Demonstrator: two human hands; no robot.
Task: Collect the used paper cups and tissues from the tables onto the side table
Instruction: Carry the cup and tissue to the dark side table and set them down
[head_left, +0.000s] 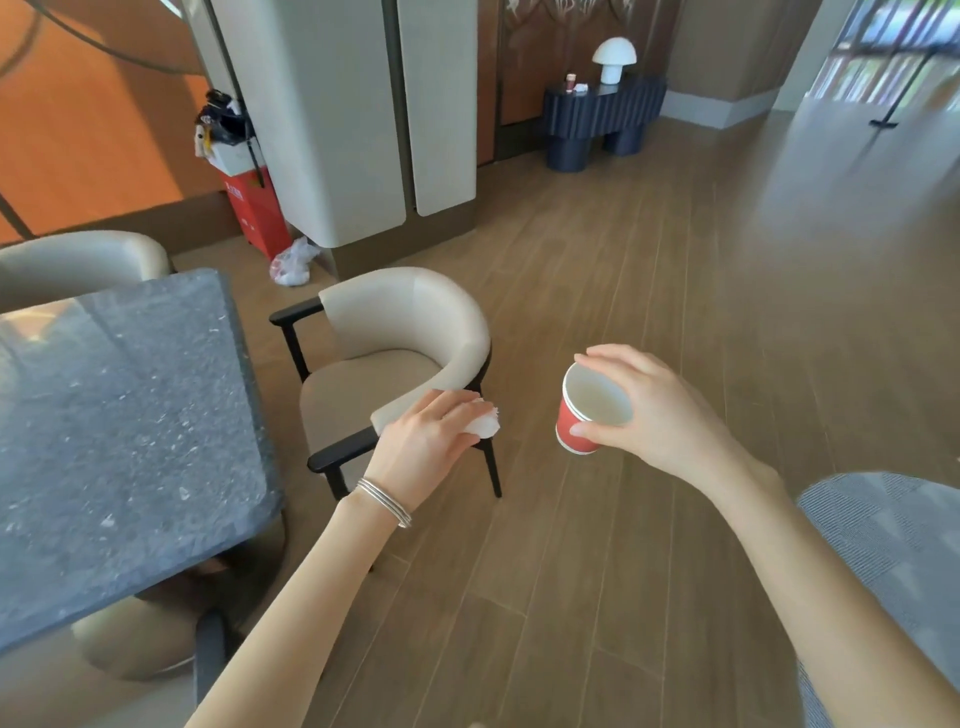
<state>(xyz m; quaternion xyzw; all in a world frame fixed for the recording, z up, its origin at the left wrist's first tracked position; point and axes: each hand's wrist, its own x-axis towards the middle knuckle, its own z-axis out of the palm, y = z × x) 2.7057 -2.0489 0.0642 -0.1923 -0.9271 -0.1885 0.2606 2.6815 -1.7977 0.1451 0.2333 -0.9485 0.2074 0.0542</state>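
Both hands carry: my left hand curls round a crumpled white tissue, my right hand pinches a red paper cup at its rim, nearer the dark ribbed side table far ahead, upper middle of the frame.

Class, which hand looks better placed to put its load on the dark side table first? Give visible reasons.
Probably the right hand: it holds the red cup on the side nearer the side table, far ahead and rightward. The left hand grips a tissue by the chair.
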